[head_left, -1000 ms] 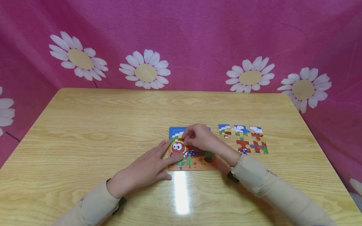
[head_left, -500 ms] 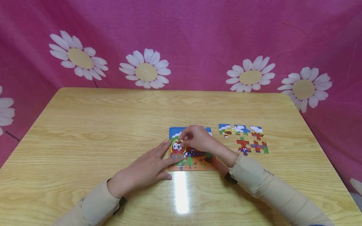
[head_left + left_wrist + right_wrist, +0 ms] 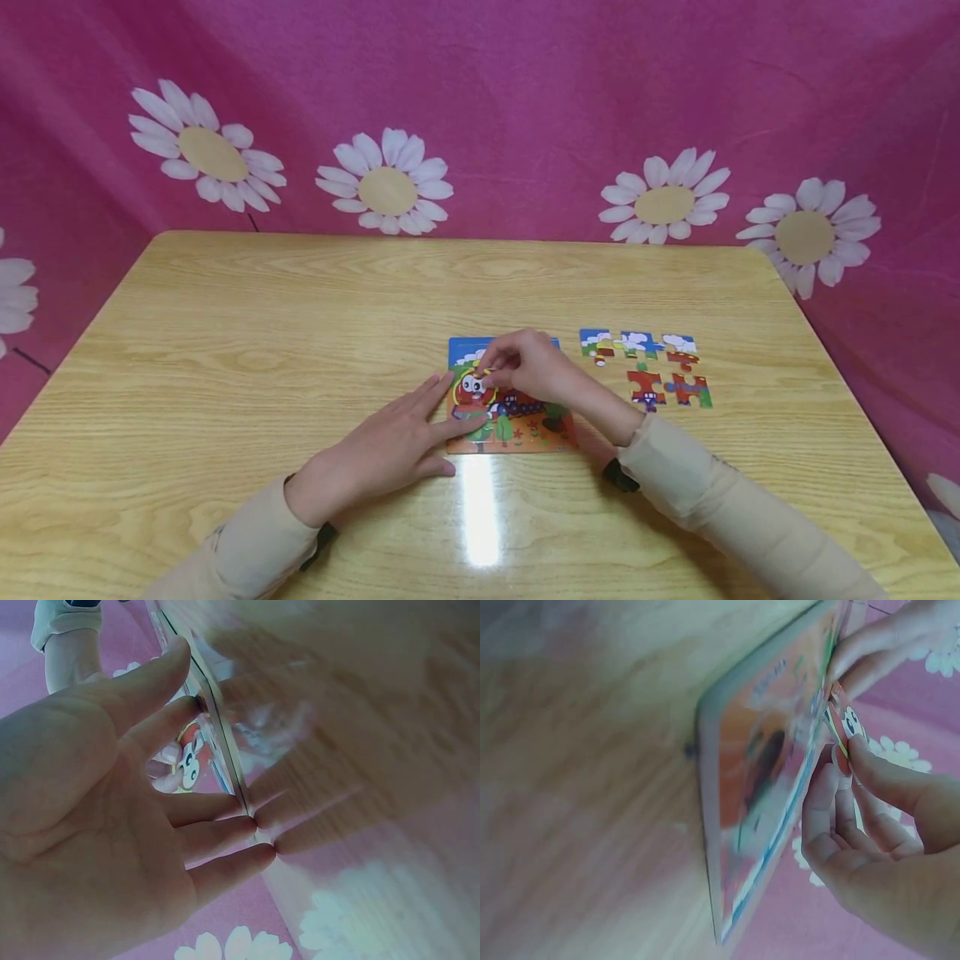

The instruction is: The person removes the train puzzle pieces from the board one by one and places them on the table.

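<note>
Our left hand lies with fingers nearly straight, gripping nothing, its index finger on the puzzle board. Just ahead of that fingertip, the eyed piece is tilted over the board, pinched between thumb and fingers of our right hand. We seem to be fitting it; that likely calls for lining up its edges, then pressing flat. Five loose pieces lie to our right hand's right.

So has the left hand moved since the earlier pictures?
No: judged against the table, the left hand stays put, its fingers at the board's left edge.
</note>
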Motion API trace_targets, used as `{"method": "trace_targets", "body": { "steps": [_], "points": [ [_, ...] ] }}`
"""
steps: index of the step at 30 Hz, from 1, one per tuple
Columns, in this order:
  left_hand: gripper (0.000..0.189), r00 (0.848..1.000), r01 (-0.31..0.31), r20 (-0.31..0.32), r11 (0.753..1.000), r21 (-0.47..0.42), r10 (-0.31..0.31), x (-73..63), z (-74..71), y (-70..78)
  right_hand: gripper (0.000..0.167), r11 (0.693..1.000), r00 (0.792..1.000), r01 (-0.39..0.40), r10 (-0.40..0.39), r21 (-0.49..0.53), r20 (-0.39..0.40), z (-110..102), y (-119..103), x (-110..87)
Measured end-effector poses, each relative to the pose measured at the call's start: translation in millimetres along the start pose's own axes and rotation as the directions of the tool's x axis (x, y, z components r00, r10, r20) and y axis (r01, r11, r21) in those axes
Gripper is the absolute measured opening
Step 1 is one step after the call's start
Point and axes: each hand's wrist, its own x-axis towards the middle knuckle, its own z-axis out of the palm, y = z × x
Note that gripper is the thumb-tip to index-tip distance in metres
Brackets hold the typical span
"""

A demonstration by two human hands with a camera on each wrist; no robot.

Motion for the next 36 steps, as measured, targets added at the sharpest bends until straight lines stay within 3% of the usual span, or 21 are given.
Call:
{"method": "trace_targets", "body": {
  "steps": [11,22,26,36],
  "points": [
    [0.057,1.0,0.013,0.004,1.0,-0.003,-0.013,0.7,1.0,0.3,0.005,0.997,0.996,-0.075,0.076,0.016,-0.044,-34,15,-20.1],
    [0.057,1.0,0.003,-0.011,1.0,0.005,-0.003,0.6,1.7,0.3,0.006,0.981,0.976,-0.188,0.182,-0.042,-0.122,-66,46,-49.0],
    [0.057,1.0,0.0,-0.013,1.0,0.007,0.0,0.5,2.2,-0.1,0.011,0.975,0.973,-0.183,0.161,-0.128,-0.166,-73,56,-60.4],
    [0.057,1.0,0.002,-0.012,1.0,0.011,-0.002,0.2,2.4,-0.4,0.011,0.96,0.97,-0.167,0.12,-0.224,-0.21,-78,70,-76.0]
  ]
}}
